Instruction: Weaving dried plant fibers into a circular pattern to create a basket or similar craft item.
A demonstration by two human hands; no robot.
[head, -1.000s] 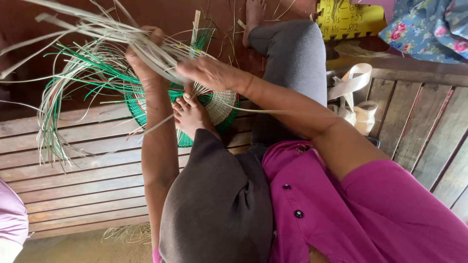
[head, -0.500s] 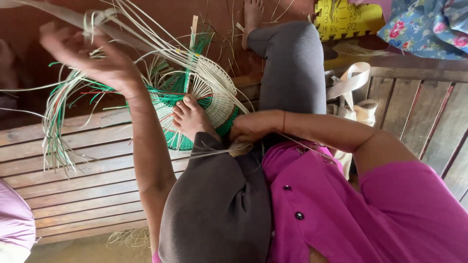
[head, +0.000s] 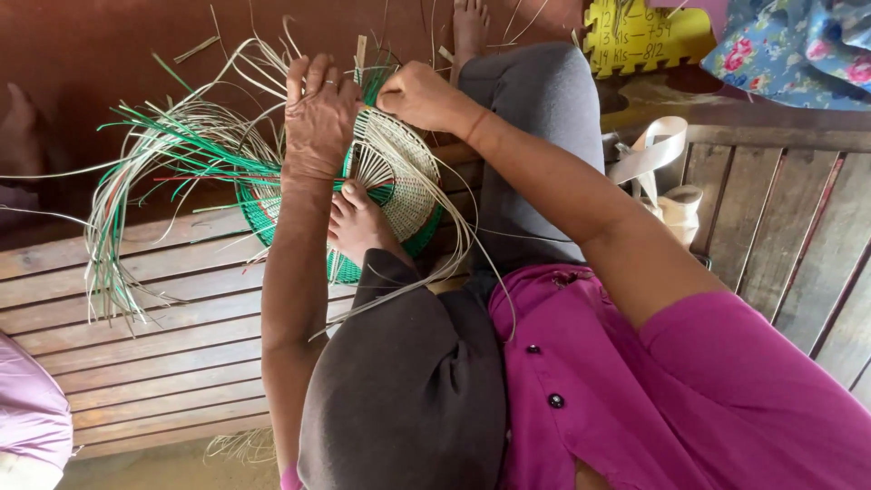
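Pinched between thumb and fingers of the right hand [head: 422,95] is a pale reed strand at the upper rim of the round, half-woven basket of cream and green cane [head: 399,186]; the left hand [head: 319,118] is laid flat over the weave just beside it, fingers spread, nothing closed in it. The slatted wooden bench [head: 163,345] is seen beneath, and the basket is propped on it, pressed by a bare foot [head: 358,222]. Long loose green and cream strands [head: 154,172] are fanned out to the left of the basket. A yellow foam puzzle-edged mat [head: 644,36] is visible at the top. A cream fabric strap [head: 649,154] is draped on the bench at right.
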